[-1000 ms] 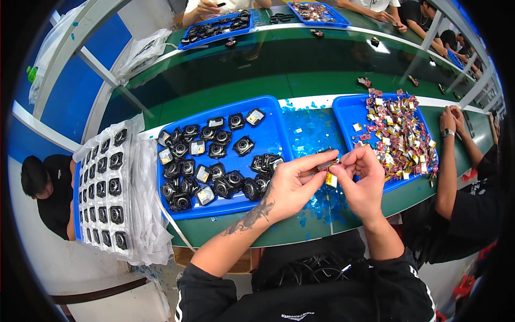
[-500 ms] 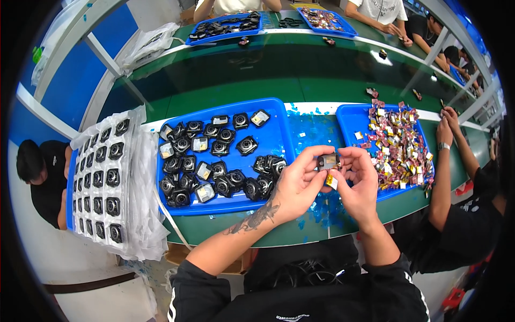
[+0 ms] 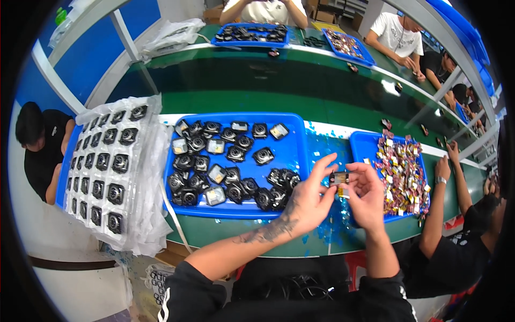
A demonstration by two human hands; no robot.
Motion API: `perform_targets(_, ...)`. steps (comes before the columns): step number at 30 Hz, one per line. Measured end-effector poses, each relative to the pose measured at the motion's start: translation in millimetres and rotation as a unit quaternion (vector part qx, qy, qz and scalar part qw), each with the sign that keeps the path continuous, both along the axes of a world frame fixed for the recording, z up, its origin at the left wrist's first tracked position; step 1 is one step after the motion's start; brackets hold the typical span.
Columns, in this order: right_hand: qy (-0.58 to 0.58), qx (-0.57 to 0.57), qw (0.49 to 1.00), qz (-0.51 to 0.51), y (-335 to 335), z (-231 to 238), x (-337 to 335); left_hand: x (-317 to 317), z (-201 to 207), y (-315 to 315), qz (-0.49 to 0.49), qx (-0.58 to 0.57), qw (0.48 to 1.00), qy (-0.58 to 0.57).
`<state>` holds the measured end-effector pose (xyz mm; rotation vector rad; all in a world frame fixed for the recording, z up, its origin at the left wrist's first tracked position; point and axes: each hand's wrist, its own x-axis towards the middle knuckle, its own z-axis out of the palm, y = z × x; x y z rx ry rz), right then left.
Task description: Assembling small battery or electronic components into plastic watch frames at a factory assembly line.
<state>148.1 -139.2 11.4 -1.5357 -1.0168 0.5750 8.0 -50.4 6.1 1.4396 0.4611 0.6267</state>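
Observation:
My right hand grips a small black watch-like case between its thumb and fingers. A small yellow-and-white tab sits at the case's lower edge, by the right thumb. At the case's left side is my left hand, its index finger raised off it and its thumb close to the lower corner. Whether the other left fingers touch the case is hidden. A blue tray to the left bears several black round-faced cases, some showing pale squares. Small red, yellow and white electronic parts heap in the right-hand blue tray.
Clear plastic trays of black cases stack at far left. Blue film scraps litter the green table between the blue trays. A co-worker's arms reach in at right; others sit across the green conveyor. A metal frame surrounds the station.
The view has shifted, so the trays and hands appear lower and further right. My left index finger has lifted from the case, which stays in my right hand.

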Motion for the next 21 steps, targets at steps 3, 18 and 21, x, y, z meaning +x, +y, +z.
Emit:
perform_targets(3, -0.01, -0.008, 0.999, 0.033, 30, 9, 42, -4, -1, 8, 0.139, 0.404, 0.9, 0.086)
perform_targets(18, -0.255, -0.275, 0.92, -0.112, 167, -21, 156, -40, -18, 84, 0.166, 0.527, 0.739, 0.385)
perform_targets(21, -0.298, -0.177, 0.929, -0.132, 152, -13, 173, -39, -13, 84, 0.162, 0.5, 0.745, 0.411)
